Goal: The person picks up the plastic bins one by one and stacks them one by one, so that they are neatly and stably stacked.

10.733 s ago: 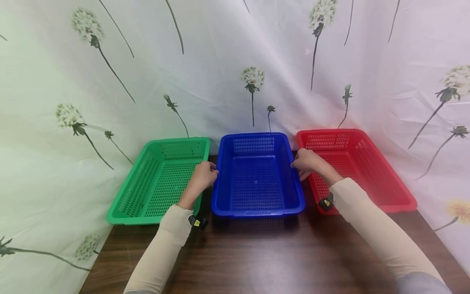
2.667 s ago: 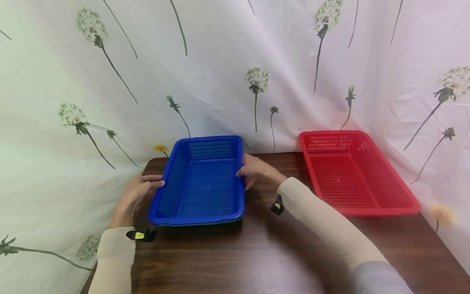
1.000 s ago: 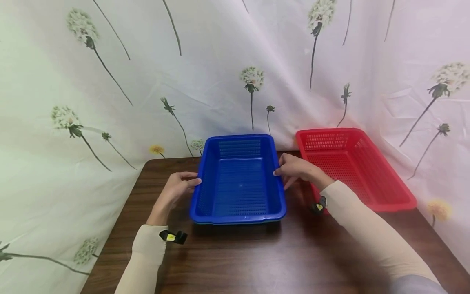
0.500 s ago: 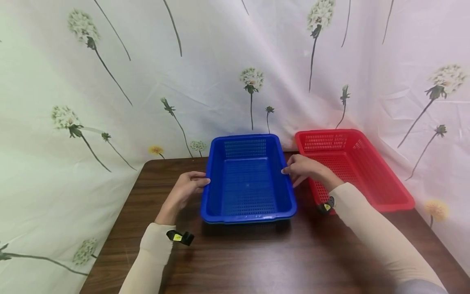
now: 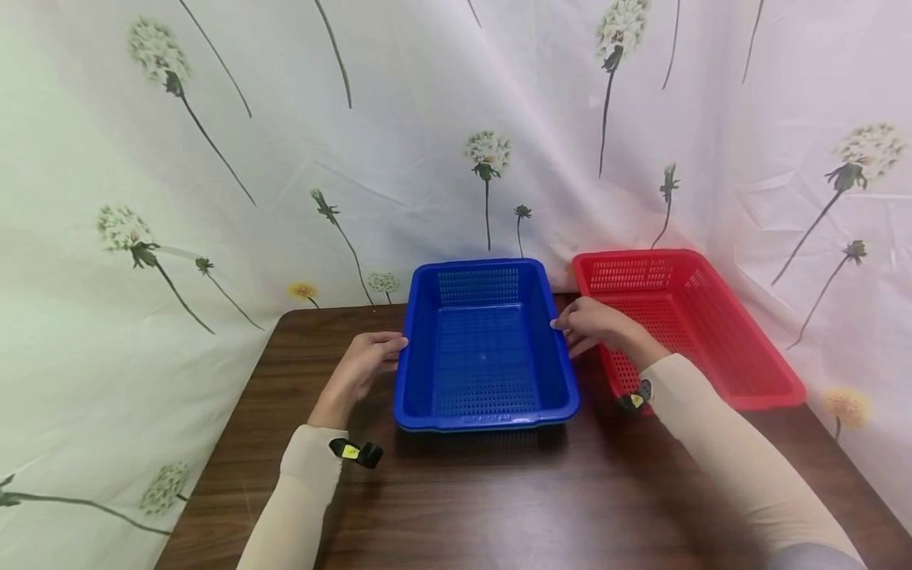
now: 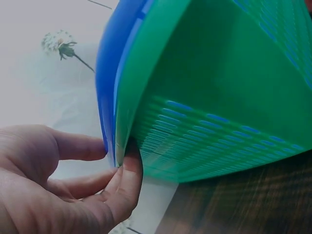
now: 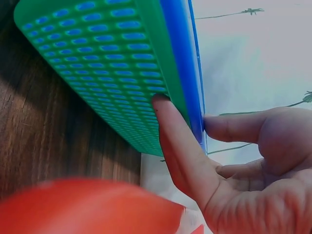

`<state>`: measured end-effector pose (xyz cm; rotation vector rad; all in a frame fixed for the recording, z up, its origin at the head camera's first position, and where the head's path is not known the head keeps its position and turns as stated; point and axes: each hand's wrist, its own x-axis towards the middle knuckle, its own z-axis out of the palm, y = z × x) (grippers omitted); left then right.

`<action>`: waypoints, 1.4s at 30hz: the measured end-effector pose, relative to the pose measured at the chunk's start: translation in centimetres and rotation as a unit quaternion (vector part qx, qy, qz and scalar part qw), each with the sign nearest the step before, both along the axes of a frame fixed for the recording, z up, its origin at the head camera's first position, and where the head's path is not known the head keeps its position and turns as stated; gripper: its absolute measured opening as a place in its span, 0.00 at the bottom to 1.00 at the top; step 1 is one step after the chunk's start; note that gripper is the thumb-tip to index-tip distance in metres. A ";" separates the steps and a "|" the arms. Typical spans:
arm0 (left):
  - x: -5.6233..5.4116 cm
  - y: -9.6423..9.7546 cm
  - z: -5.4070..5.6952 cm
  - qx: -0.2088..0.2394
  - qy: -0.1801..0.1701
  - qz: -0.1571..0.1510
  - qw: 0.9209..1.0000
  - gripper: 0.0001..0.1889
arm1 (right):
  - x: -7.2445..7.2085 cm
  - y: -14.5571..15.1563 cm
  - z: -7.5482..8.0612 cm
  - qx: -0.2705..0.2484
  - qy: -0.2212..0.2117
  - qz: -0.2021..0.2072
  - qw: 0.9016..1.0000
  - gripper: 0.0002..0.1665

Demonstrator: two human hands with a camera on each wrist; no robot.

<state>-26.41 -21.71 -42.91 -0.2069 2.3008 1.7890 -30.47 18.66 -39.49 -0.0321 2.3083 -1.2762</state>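
In the head view a blue plastic basket (image 5: pixel 492 418) stands in the middle of the table, nested in a green basket (image 6: pixel 219 58), whose wall shows below the blue rim in both wrist views. The left hand (image 5: pixel 362 366) pinches both rims at the left side, thumb on the blue rim and fingers under the green one. On the opposite side the right hand (image 5: pixel 597 324) grips the two rims the same way, its thumb (image 7: pixel 234 126) against the blue edge. Both baskets have slotted walls and hold nothing visible.
A red basket (image 5: pixel 748 324) stands close to the right of the stack, under the right forearm. The brown wooden table (image 5: pixel 470 499) extends in front and to the left. Behind hangs a white cloth (image 5: pixel 399 158) printed with dandelions.
The blue basket, first beside the green one, came to sit inside it at the left. Both hands then carried the stack rightward to the middle; in the last half second it barely shifted.
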 end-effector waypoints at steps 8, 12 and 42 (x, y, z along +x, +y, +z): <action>-0.5 -0.2 -0.1 0.014 0.002 -0.004 1.000 0.24 | 0.0 -0.1 0.3 -0.006 0.001 0.002 1.000 0.14; -0.6 -0.2 -0.2 0.014 -0.001 -0.007 1.000 0.24 | 0.1 -0.1 0.4 -0.005 0.002 0.005 1.000 0.15; -1.0 6.8 8.7 -0.045 0.157 -0.039 0.986 0.13 | 0.2 5.1 5.8 0.057 0.136 0.024 0.989 0.18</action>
